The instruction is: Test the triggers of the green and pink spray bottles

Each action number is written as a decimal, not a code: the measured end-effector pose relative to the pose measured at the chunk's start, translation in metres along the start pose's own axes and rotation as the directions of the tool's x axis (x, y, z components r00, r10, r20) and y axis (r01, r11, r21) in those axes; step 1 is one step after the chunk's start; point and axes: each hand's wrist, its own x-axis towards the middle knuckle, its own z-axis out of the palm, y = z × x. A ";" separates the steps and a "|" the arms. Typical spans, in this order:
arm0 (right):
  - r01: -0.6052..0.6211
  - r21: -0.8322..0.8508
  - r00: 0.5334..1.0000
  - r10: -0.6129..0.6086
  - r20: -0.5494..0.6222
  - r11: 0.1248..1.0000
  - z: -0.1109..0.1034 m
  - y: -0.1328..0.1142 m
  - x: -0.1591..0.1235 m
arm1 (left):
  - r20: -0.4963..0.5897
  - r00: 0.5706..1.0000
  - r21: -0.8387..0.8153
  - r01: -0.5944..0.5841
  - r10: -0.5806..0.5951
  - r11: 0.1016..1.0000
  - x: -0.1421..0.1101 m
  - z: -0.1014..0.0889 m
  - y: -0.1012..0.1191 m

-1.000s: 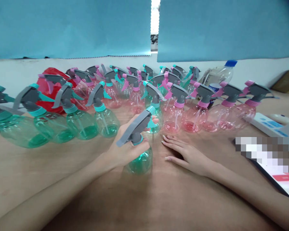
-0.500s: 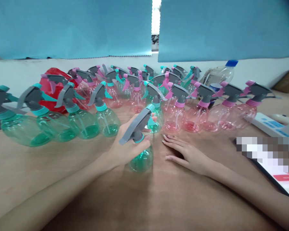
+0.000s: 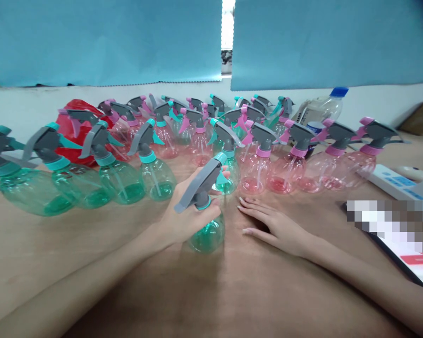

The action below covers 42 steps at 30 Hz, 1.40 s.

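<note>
- Left hand (image 3: 186, 218): wrapped round the neck of a green spray bottle (image 3: 201, 190), just under the grey sprayer head. Firm grasp, not let go.
- Right hand (image 3: 278, 227): palm down on the table (image 3: 211, 300), fingers extended, gripping nothing. Close to the held bottle, not touching it.
- Held bottle: nearest of the lot, mid-table, in front of the others. Lever side towards the person, teal nozzle end away. Base looks down on the wood; can't confirm full contact.
- Done, as far as visible: sprayer head is on, teal collar seated on the neck. Can't tell how tight.
- Also in place: four green bottles on the left, the innermost one (image 3: 158, 176) nearest the left hand; four pink on the right, the innermost one (image 3: 256, 171) beyond the right fingertips. All eight have heads fitted.
- One teal-collared bottle (image 3: 230, 174) sits between those groups, partly hidden by the left hand.
- Behind: mixed pink and teal cluster, e.g. a pink bottle (image 3: 200, 145). Overlaps too much to count reliably.
- Left over: held bottle isn't released and stands apart from both front groups. No spray visible; liquid level inside unclear.
</note>
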 end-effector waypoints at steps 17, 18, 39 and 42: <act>0.013 0.004 1.000 -0.013 0.008 1.000 0.000 0.001 0.000 | -0.050 0.999 0.003 0.004 -0.004 1.000 0.000 -0.002 0.012; 0.012 0.006 1.000 -0.012 0.007 1.000 0.000 0.000 0.001 | -0.060 0.998 0.001 0.008 -0.008 1.000 -0.001 -0.002 0.012; 0.026 -0.007 1.000 -0.026 0.006 1.000 0.000 0.002 0.000 | -0.034 0.999 -0.030 0.022 -0.023 0.999 -0.001 0.001 0.006; 0.033 0.016 0.999 -0.033 -0.001 0.999 0.000 0.002 -0.001 | -0.050 0.998 0.002 0.022 -0.022 1.000 -0.002 0.001 0.004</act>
